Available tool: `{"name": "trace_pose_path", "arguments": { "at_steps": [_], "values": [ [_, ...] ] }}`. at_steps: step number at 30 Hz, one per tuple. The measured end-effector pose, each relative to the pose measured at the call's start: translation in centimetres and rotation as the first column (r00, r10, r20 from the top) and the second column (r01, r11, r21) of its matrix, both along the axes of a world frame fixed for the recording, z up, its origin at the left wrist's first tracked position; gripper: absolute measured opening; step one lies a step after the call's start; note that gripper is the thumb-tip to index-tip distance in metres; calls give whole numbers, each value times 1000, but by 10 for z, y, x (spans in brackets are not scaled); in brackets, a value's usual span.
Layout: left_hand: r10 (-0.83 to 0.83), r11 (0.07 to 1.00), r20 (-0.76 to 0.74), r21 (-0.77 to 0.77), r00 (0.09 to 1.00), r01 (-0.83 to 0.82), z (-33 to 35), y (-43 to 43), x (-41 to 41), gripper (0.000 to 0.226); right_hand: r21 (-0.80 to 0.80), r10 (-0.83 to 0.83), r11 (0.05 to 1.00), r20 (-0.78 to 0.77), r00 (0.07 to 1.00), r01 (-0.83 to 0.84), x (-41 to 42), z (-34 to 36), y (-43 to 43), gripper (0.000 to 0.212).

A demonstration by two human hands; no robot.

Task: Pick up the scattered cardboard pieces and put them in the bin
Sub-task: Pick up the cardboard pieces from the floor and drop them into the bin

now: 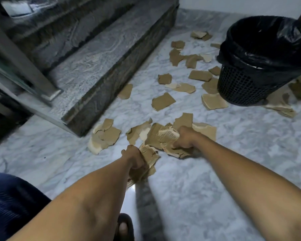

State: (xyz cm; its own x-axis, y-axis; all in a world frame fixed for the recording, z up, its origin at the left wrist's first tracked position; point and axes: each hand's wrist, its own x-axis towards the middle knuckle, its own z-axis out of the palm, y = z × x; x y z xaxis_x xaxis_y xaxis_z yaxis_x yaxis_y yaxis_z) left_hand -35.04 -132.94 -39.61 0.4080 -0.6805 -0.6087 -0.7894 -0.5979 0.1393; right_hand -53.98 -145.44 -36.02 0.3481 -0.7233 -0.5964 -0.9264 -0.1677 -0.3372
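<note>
Left hand (pixel 135 159) is clenching a wad of cardboard scraps (pixel 150 156), and right hand (pixel 185 138) is gripping a big torn sheet (pixel 161 138), both well short of the bin (pixel 241 87). Squeezing each bundle tight is looking wise, so nothing is slipping out on the carry. More loose pieces (pixel 163 101) are lying nearer the bin, several touching its base.

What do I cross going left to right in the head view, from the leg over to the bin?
blue trouser leg → torn cardboard pile → left hand gripping a cardboard stack → right hand gripping a crumpled cardboard piece → black bin
</note>
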Motion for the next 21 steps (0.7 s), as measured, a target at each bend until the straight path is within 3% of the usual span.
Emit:
{"name": "trace_pose_path", "arguments": {
  "at_steps": [3, 5, 10, 14, 17, 21],
  "values": [
    [-5, 1000, -23, -7, 1000, 5, -4, 4, 9, 80, -100, 112, 987, -129, 985, -125, 44, -16, 7, 70],
    [-11, 1000, -49, 17, 999, 12, -6, 6, 18, 61, -117, 134, 982, -148, 980, -152, 59, -26, 7, 64],
    [13, 984, -164, 177, 986, 17, 10, 3, 53, 57, -88, 214, 969, -174, 961, -231, 70, -36, 2, 65],
    [144, 956, -266, 286, 953, -65, 40, -16, 90, 40, -284, 291, 901, -161, 943, -327, 68, -41, 12, 58],
    [254, 963, -323, 171, 912, -208, 56, -37, 110, 42, -304, 346, 876, -145, 927, -374, 64, -47, 20, 67],
    [293, 929, -362, -111, 885, -353, 59, -68, 106, 70, -195, 389, 883, -204, 898, -427, 54, -41, 21, 69]
  ]
}}
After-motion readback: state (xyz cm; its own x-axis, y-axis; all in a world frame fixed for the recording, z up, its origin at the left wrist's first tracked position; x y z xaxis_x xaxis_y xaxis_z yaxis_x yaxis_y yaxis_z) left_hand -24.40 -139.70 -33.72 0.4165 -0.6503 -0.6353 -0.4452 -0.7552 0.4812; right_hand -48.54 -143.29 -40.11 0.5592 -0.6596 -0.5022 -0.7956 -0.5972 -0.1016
